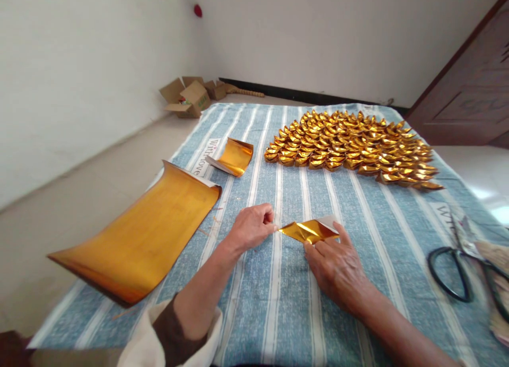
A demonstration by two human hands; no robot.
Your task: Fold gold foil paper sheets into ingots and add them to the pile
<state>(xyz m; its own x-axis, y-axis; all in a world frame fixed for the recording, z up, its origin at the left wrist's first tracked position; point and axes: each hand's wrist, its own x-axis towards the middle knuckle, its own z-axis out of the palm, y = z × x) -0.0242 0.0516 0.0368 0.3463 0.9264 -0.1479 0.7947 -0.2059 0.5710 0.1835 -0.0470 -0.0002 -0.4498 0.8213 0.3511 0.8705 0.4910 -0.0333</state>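
Striped cloth (278, 314) lettered "With love", both left hand (251, 228) and right hand (338, 266) pinching gold foil sheet (309, 230)

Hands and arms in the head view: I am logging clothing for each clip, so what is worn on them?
The left hand is bare, with no glove or ring to be seen. Its forearm is bare up to a pushed-up dark brown sleeve with a cream outer layer around it. The right hand and forearm are bare; no sleeve, watch or bracelet shows.
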